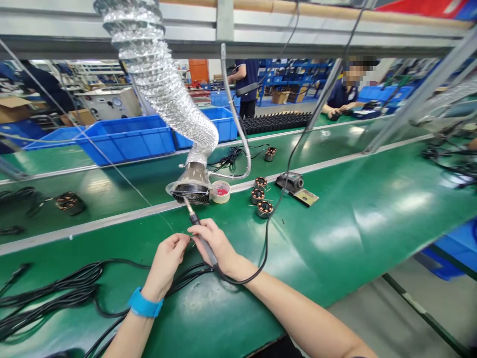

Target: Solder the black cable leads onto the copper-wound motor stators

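On the green desk point(238, 318), black cables point(52, 293) lie looped below a silver extraction duct point(160, 84) ending in a hood point(190, 185). The right hand point(214, 246) curls its fingers point(203, 231) around a soldering iron point(195, 218), its tip just below the hood. The left hand's point(166, 263) fingers point(181, 241) pinch together, on what is too small to tell.

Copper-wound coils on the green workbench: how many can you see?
5: a group of three coils mid-bench, one coil farther back, and one coil at far left. Others may be hidden.
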### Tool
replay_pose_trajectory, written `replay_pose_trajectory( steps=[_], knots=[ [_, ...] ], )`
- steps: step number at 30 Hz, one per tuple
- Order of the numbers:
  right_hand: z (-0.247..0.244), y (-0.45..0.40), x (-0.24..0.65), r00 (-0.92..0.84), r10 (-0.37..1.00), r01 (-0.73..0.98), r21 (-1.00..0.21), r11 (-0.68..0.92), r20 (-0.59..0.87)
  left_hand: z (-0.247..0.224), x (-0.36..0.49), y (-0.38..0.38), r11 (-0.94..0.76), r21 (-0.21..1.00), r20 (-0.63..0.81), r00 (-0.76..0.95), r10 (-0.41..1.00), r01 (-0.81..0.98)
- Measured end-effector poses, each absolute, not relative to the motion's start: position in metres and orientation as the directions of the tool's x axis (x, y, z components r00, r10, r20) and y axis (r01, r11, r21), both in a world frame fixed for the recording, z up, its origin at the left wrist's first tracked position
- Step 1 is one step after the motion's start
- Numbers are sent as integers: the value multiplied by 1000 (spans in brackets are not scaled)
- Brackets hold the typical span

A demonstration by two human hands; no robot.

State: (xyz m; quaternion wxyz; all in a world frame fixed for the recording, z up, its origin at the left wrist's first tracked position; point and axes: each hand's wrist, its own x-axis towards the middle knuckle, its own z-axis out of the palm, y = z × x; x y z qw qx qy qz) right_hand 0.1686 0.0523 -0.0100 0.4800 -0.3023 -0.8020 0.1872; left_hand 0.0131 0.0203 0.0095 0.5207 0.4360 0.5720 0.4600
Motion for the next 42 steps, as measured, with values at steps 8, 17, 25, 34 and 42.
replay_pose_trajectory(
  steps=[8, 17, 25, 34, 42],
  knots=[
    [-6, 52, 169, -335, 705, 205, -682, 703, 626, 19, 18, 20, 127, 987, -108, -179, 978, 100],
    [-7, 49, 163, -212, 784, 197, -760, 619, 583, 17, 19, 19, 119, 984, -94, -185, 978, 130],
    [6, 43, 174, -125, 744, 250, -705, 664, 656, 19, 19, 18, 114, 984, -90, -176, 980, 135],
    [20, 22, 186, 9, 676, 297, -647, 702, 737, 17, 18, 19, 117, 984, -94, -168, 981, 132],
    [17, 24, 185, -8, 718, 265, -691, 673, 696, 15, 18, 18, 153, 980, -134, -145, 980, 127]
  ],
)
